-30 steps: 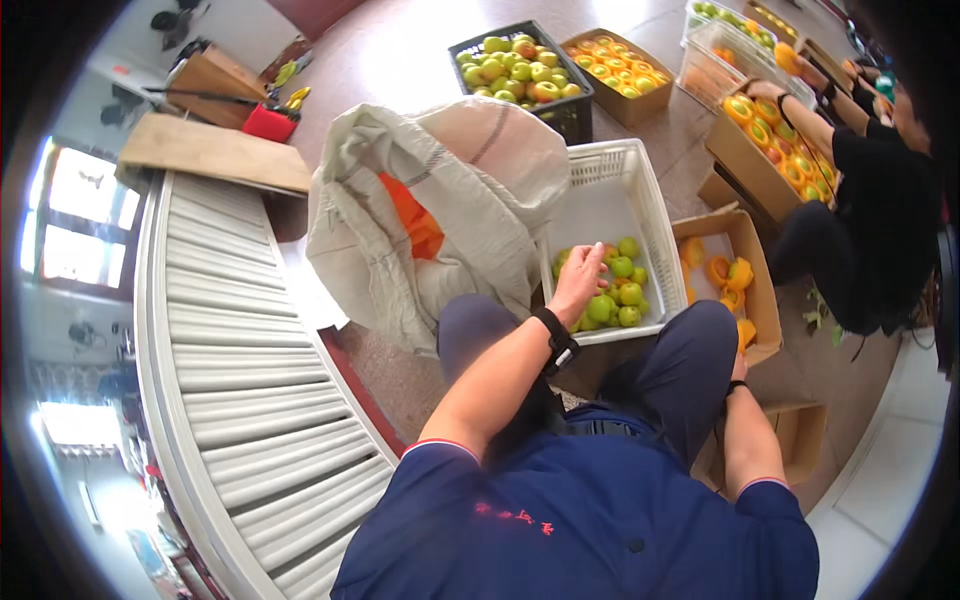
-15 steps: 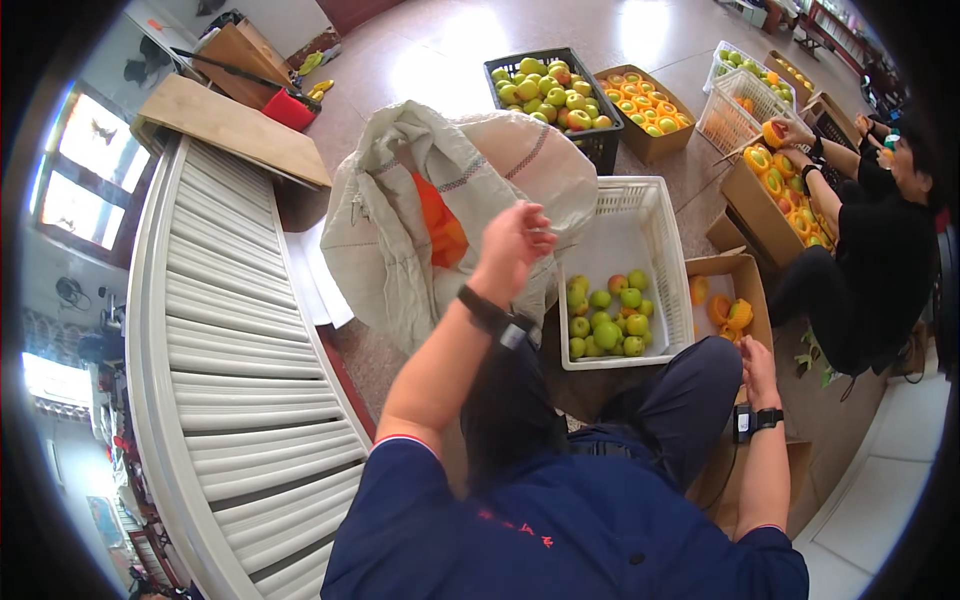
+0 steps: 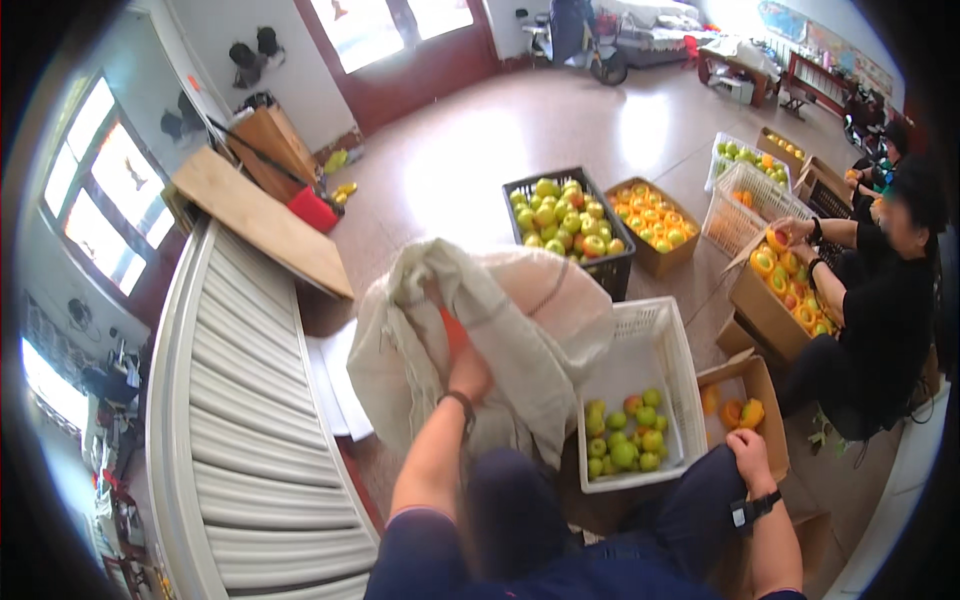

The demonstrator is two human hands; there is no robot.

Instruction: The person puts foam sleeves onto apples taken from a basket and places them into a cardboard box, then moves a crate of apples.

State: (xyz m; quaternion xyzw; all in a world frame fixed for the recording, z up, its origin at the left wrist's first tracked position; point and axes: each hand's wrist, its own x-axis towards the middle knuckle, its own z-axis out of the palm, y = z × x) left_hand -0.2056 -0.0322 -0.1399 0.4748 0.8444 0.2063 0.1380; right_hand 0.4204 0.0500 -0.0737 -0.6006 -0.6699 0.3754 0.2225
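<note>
My left hand (image 3: 468,372) is pushed into the mouth of a big off-white woven sack (image 3: 535,320). Its fingers are hidden by the cloth, next to something orange (image 3: 454,330) inside. A dark band sits on that wrist. To the right of the sack stands a white plastic crate (image 3: 655,345) with several green fruits (image 3: 625,445) in its near end. My right hand (image 3: 748,450) lies on the rim of a cardboard box (image 3: 745,375) that holds a few orange fruits (image 3: 740,412), fingers curled over the edge.
A grey roller conveyor (image 3: 240,430) runs along my left, with a wooden board (image 3: 260,215) at its far end. Beyond the sack are a black crate of yellow-green fruit (image 3: 565,215) and a box of orange fruit (image 3: 655,222). A person in black (image 3: 880,300) sorts fruit at the right.
My left hand rose from the green fruits in the white crate, swung left and went into the sack. My right hand came up onto the cardboard box's rim.
</note>
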